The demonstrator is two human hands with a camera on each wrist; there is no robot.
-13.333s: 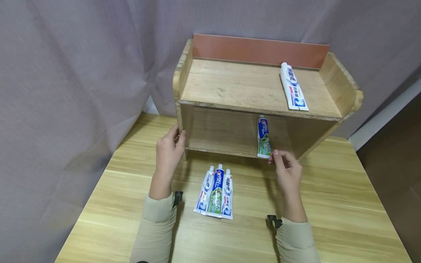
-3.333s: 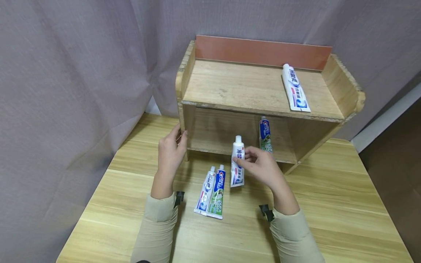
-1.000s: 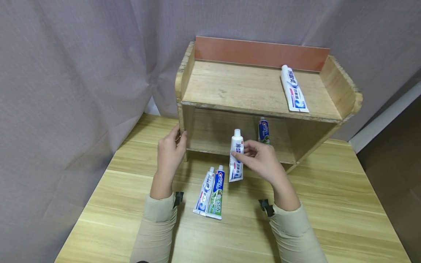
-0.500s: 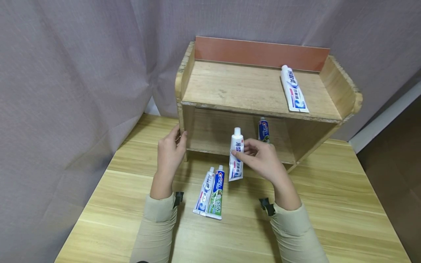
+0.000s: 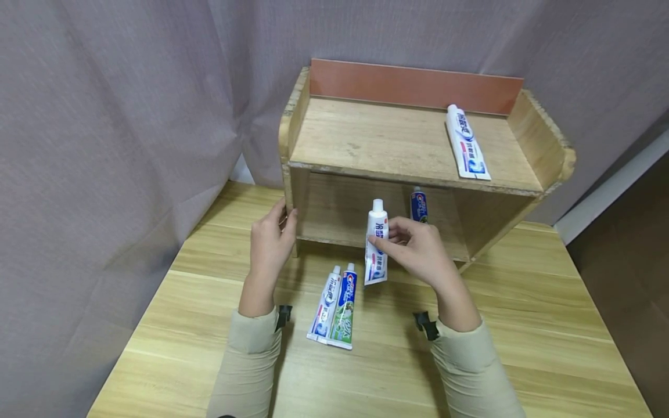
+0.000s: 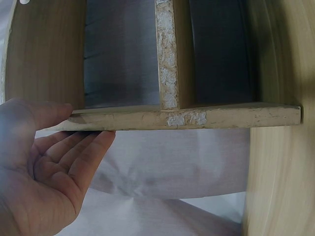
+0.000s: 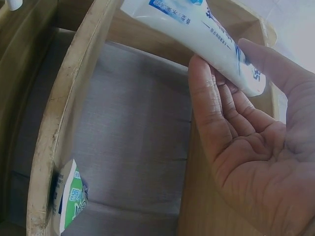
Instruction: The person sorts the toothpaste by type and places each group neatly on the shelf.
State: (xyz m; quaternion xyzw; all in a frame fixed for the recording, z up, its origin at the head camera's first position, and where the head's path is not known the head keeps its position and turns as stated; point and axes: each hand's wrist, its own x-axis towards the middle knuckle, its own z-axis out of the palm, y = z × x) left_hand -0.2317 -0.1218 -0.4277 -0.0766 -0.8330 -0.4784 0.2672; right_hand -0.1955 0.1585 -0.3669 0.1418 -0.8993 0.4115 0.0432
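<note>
My right hand [image 5: 418,249] pinches a white toothpaste tube [image 5: 377,220], cap up, in front of the lower compartment of a wooden shelf [image 5: 366,136]. In the right wrist view, thumb and fingers hold that white tube [image 7: 197,37] near one end. My left hand [image 5: 270,241] grips the shelf's left side panel [image 6: 142,118], thumb on one face and fingers on the other. A blue-green toothpaste tube [image 5: 418,206] lies inside the lower compartment, its bottom end hidden by my right hand. Another white toothpaste tube [image 5: 467,142] lies on the top board at right.
A white tube [image 5: 326,305] and a blue-green tube [image 5: 345,302] lie side by side on the wooden table [image 5: 397,371], between my forearms. Behind the shelf hangs a grey curtain [image 5: 157,116]. A brown panel [image 5: 627,255] stands at the right.
My right hand has left the blue-green tube on the lower shelf and picked up the rightmost white tube from the table. Over the last second it rises slightly. My left hand stays put.
</note>
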